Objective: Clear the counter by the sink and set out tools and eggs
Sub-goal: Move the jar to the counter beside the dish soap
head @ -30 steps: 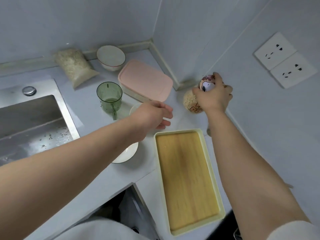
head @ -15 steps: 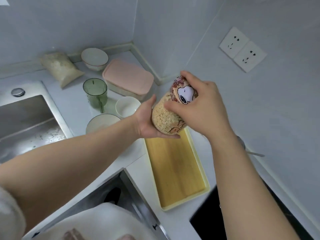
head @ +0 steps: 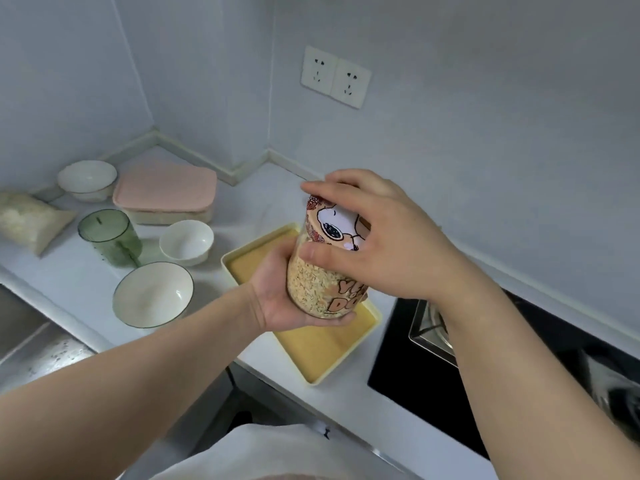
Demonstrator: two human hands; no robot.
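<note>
A clear jar of oats with a cartoon-dog lid is held in the air over the yellow tray with a wooden board. My left hand cups the jar's body and base from the left. My right hand grips the lid from above. On the counter to the left stand a large white bowl, a small white bowl and a green plastic cup. No eggs are in view.
A pink-lidded box, another white bowl and a bag of grain sit at the back. The steel sink lies at the left, a black gas hob at the right. Wall sockets are above.
My right hand lifted the jar from the back corner and brought it over the tray; my left hand came up under it and holds it. The view swung to the right.
</note>
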